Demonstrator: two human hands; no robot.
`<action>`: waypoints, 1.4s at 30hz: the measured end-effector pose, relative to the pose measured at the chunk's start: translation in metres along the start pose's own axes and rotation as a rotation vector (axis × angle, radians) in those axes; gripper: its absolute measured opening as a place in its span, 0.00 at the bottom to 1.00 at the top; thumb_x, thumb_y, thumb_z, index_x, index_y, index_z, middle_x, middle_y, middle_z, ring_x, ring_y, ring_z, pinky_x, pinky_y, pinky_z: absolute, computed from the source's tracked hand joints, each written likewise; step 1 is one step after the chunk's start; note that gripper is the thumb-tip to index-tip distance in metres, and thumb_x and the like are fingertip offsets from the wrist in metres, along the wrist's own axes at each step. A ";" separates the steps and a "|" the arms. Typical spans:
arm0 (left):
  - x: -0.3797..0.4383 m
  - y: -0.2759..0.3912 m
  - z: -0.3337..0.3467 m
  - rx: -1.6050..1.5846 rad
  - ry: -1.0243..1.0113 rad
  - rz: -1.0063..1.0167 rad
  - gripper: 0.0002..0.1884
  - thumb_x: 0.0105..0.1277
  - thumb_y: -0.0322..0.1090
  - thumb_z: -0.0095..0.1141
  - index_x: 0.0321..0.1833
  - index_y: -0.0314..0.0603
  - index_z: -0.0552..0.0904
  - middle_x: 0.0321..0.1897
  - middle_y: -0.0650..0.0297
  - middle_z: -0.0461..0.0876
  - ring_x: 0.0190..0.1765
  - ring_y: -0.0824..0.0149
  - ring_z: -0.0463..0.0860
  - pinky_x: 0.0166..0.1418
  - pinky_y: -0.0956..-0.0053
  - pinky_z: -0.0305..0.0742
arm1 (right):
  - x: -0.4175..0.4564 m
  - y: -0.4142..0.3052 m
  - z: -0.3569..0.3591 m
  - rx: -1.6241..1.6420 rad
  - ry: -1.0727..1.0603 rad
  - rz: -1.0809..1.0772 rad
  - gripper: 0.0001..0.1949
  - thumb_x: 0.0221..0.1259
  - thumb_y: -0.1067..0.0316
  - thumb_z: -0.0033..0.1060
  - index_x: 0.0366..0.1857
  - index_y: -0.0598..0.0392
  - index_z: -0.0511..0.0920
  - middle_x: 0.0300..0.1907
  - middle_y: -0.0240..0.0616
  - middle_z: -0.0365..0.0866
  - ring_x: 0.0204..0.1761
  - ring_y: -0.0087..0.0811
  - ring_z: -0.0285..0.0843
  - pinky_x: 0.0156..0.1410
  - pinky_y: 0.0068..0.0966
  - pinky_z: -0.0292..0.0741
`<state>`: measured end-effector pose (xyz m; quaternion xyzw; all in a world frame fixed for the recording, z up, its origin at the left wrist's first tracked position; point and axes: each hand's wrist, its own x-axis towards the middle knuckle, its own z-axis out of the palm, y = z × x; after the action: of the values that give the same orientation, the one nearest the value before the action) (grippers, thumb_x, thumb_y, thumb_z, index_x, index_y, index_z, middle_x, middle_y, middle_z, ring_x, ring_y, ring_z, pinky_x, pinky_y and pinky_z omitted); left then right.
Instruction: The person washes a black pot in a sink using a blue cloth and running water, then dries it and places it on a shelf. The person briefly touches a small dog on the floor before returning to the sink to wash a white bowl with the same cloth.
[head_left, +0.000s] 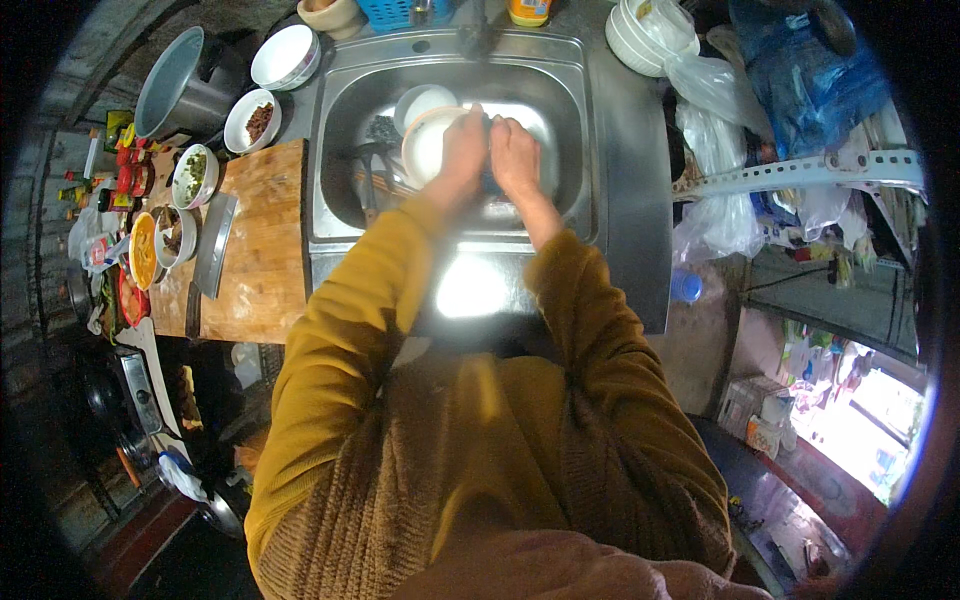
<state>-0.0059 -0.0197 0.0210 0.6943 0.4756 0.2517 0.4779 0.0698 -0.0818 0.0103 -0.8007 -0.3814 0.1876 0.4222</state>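
Both my hands are over the stainless steel sink. My left hand grips the right side of a white bowl with a brownish rim, tilted in the basin. Close beside it, my right hand is curled around a dark item, perhaps a cloth; the fingers hide most of it. Behind the held bowl lies another pale bowl. Wooden chopsticks and a dark-handled utensil rest at the basin's left side.
A cleaver lies on the wooden cutting board at left. Bowls of chopped greens and brown food stand near it, below a large pot. Stacked white bowls and plastic bags are at right.
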 end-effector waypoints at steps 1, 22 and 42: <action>0.000 0.006 -0.007 -0.112 -0.056 -0.070 0.22 0.78 0.48 0.44 0.53 0.34 0.82 0.45 0.45 0.84 0.49 0.52 0.82 0.55 0.60 0.74 | -0.001 0.005 -0.003 0.054 0.008 -0.055 0.22 0.75 0.52 0.45 0.47 0.64 0.81 0.40 0.51 0.86 0.48 0.47 0.84 0.56 0.41 0.75; 0.076 -0.060 -0.021 -1.095 -0.529 -0.521 0.35 0.76 0.63 0.45 0.71 0.39 0.69 0.59 0.52 0.79 0.57 0.53 0.81 0.60 0.56 0.79 | 0.048 -0.030 -0.088 0.438 -0.273 -0.180 0.29 0.72 0.51 0.59 0.62 0.68 0.70 0.55 0.48 0.80 0.50 0.34 0.82 0.53 0.29 0.79; 0.099 0.097 0.008 -1.723 -0.710 -0.192 0.33 0.75 0.60 0.44 0.72 0.42 0.69 0.66 0.48 0.74 0.66 0.43 0.76 0.66 0.34 0.71 | 0.168 -0.052 -0.160 -0.306 0.280 -0.605 0.24 0.67 0.71 0.57 0.68 0.55 0.70 0.56 0.55 0.81 0.59 0.54 0.79 0.65 0.42 0.73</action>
<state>0.0832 0.0572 0.0943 0.0948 0.0069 0.2501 0.9635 0.2536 -0.0197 0.1485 -0.7236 -0.5629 -0.1164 0.3820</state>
